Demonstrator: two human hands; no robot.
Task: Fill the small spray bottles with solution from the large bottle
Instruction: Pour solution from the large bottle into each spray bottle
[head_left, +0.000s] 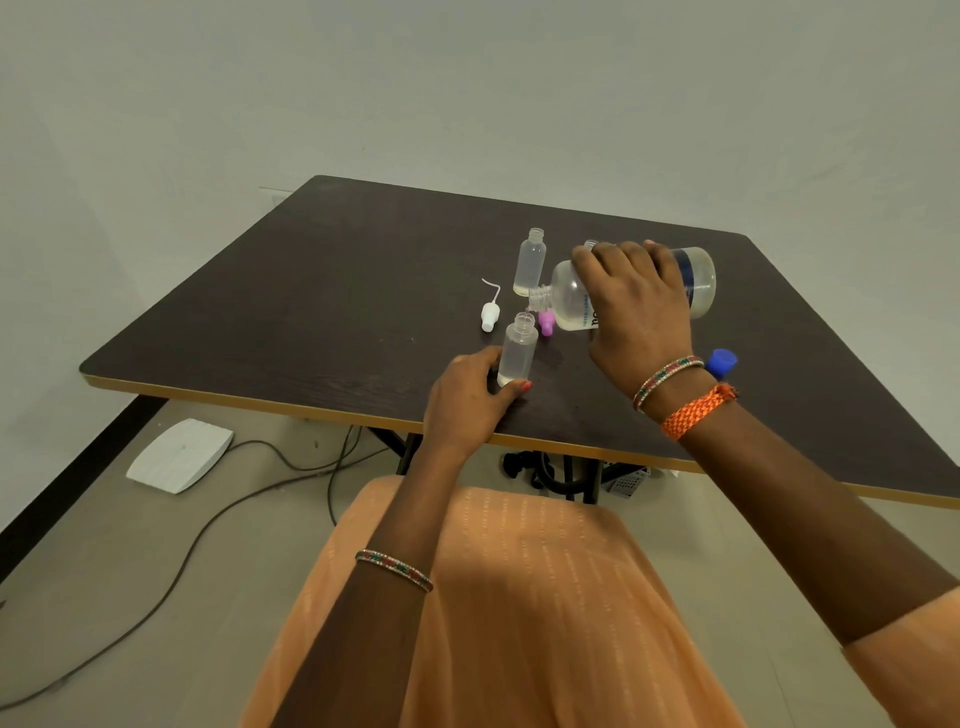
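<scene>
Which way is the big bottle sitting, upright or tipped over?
Tipped. The right hand holds the large bottle on its side, its open neck angled down over the small bottle that the left hand steadies.

On the table (311, 291), one small bottle (530, 262) stands behind another (517, 356), white nozzle (490, 316) left.

large bottle (571, 299) label — dark letters partly visible, hand-covered | not readable | no other text
</scene>
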